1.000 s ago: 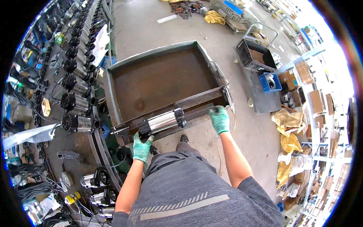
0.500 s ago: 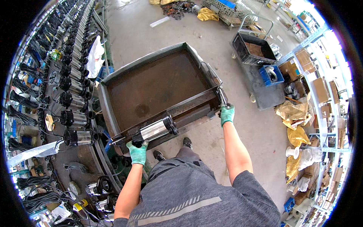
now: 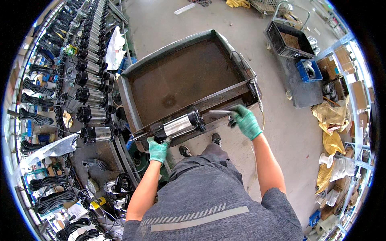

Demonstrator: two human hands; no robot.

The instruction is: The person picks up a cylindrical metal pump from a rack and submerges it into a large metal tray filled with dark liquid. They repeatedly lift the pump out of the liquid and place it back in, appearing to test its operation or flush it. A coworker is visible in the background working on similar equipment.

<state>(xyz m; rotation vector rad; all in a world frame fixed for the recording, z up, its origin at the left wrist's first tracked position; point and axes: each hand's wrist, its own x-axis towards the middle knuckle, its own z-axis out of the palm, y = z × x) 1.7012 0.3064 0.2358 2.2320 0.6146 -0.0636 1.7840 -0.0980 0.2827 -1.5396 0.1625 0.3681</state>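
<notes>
A cylindrical pump (image 3: 177,126), silver in the middle with black ends, lies across the near edge of a large dark metal tank (image 3: 128,96). My left hand (image 3: 157,150), in a green glove, grips the pump's left black end from the near side. Past the pump's other end, my right hand (image 3: 248,123), also gloved, is closed around a grey bar-shaped metal tool (image 3: 220,113) with a dark part below. The tool's tip points left, toward the pump and apart from it. Its exact kind is unclear. A hose with a metal fitting (image 3: 257,93) hangs at the tank's right corner.
On the left, a long row of similar pumps (image 3: 93,114) with coiled black cables (image 3: 35,116) stretches away. At right stands a flat trolley (image 3: 302,94) carrying a black crate (image 3: 290,42) and a blue bin (image 3: 309,72). Shelving with boxes and yellow sacks (image 3: 327,143) lines the far right.
My right hand has left the tank's right corner and come nearer the pump, now with the grey tool in it. My left hand stays on the pump. The whole view has shifted.
</notes>
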